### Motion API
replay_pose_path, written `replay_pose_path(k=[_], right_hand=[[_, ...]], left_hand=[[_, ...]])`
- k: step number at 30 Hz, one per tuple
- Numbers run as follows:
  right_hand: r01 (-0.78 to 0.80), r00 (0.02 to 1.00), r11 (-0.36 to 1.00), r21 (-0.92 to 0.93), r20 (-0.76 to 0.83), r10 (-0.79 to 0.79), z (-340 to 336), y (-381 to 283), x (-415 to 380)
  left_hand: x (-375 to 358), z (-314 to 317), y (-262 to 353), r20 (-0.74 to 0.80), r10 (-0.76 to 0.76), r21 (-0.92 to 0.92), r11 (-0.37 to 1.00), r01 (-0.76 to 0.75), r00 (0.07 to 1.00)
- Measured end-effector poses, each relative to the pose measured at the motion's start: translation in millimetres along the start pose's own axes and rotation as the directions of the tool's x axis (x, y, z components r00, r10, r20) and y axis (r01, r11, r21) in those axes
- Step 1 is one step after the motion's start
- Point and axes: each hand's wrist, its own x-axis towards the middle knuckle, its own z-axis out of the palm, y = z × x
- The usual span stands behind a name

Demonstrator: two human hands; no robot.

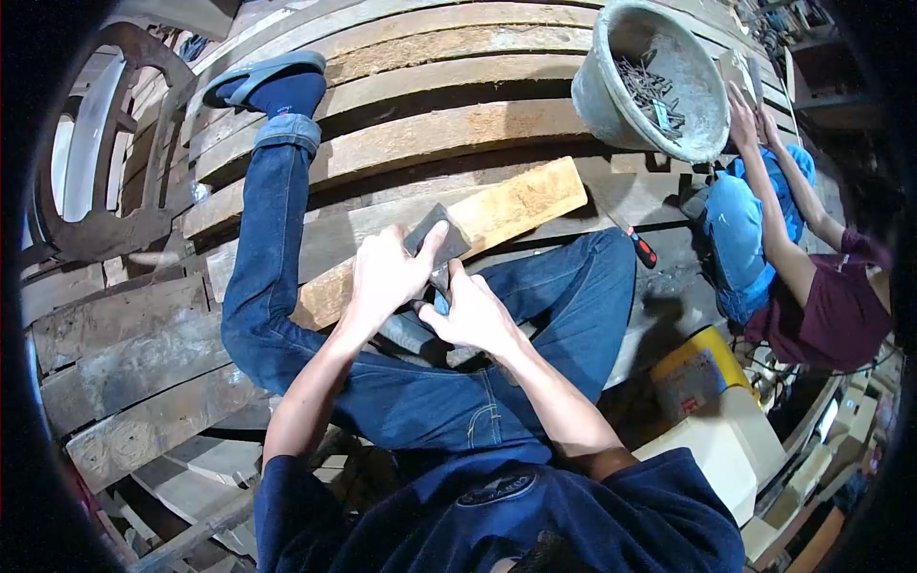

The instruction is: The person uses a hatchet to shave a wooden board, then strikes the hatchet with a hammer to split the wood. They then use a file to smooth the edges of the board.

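A dark grey, flat, square-edged piece (441, 237) is held above a light wooden board (521, 202), which lies slantwise by my legs. My left hand (387, 272) is closed on it, with the thumb lying along its face. Just below, my right hand (470, 307) is closed around a narrower lower part of what looks like the same object. My fingers hide most of that part, so its exact kind cannot be made out.
A grey bucket (597, 100) with many nails (650, 95) stands on the slatted planks (420, 134). A red-and-black handled tool (643, 248) lies by my right knee. At right, another person's hands (747, 119) hold a piece. A yellow container (702, 368) stands lower right; a dark metal frame (115, 229) is left.
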Motion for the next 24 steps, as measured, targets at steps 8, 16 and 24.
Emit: replay_pose_path(k=[8,16,24], right_hand=[[-0.11,0.993,0.989,0.097,0.059,0.105,0.4,18.9,13.8],[-0.102,0.995,0.992,0.069,0.006,0.101,-3.6,11.7,20.7],[-0.055,0.997,0.998,-0.028,-0.06,0.053,-5.1,13.7,21.5]], left_hand=[[13.4,11.9,2.7,0.139,-0.12,0.07,0.991,0.111,0.983],[27.6,6.8,8.3,0.103,-0.072,0.039,0.997,0.068,0.992],[28.5,12.2,8.2,0.097,-0.133,-0.034,0.99,0.136,0.986]])
